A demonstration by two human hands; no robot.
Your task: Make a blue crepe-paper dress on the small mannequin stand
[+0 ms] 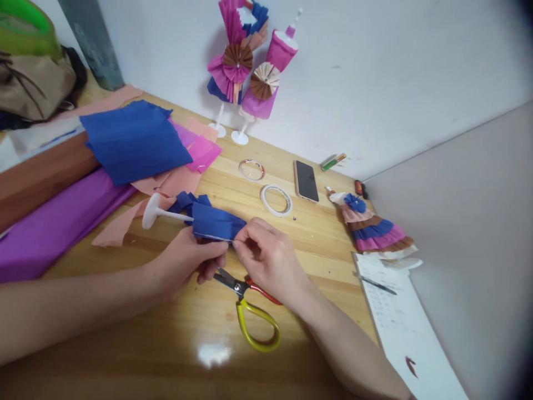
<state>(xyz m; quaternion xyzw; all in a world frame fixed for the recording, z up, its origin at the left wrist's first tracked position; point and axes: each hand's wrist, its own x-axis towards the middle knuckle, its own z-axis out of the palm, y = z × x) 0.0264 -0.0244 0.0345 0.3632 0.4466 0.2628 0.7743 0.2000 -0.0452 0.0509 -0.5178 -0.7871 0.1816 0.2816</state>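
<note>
A small white stand (155,212) lies on its side, its thin rod running into blue crepe paper (216,221) wrapped around the upper part. My left hand (187,258) holds the wrapped paper from below, thumb near its lower edge. With thumb and forefinger together, my right hand (266,253) pinches the paper's right end, where a pale strip runs along the edge. Just beneath both hands, scissors (239,289) with one yellow and one red handle lie with blades slightly apart. Whatever is inside the blue paper is hidden.
Crepe paper sheets (137,141) in several colours cover the left side. Two tape rolls (276,200) and a phone (306,180) lie beyond my hands. Decorated paper dress figures (260,91) stand by the wall; another layered dress (375,228) lies right, above written paper (400,311) with a pen (378,285).
</note>
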